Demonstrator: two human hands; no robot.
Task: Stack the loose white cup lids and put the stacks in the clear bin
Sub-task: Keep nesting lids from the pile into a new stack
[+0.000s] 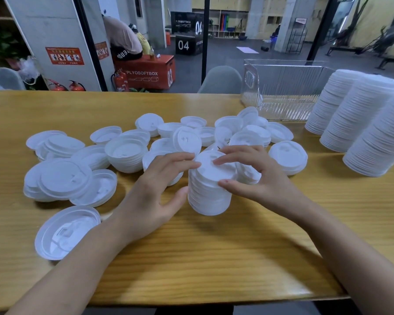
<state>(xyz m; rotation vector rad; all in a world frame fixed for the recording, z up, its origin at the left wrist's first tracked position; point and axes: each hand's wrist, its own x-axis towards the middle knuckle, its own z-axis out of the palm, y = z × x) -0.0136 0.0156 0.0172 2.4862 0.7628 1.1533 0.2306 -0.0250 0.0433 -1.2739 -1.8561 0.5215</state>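
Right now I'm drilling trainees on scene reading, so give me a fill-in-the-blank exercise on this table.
The left hand and right hand grip one short stack of white ____. The clear bin stands at the far ____ of the table. Beside it stand ____ tall stacks.
Missing: lids; right; three.

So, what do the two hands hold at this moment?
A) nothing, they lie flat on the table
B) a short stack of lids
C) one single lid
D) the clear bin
B: the left hand and the right hand grip a short stack of lids from its two sides, with fingers on its top and thumbs against its side.
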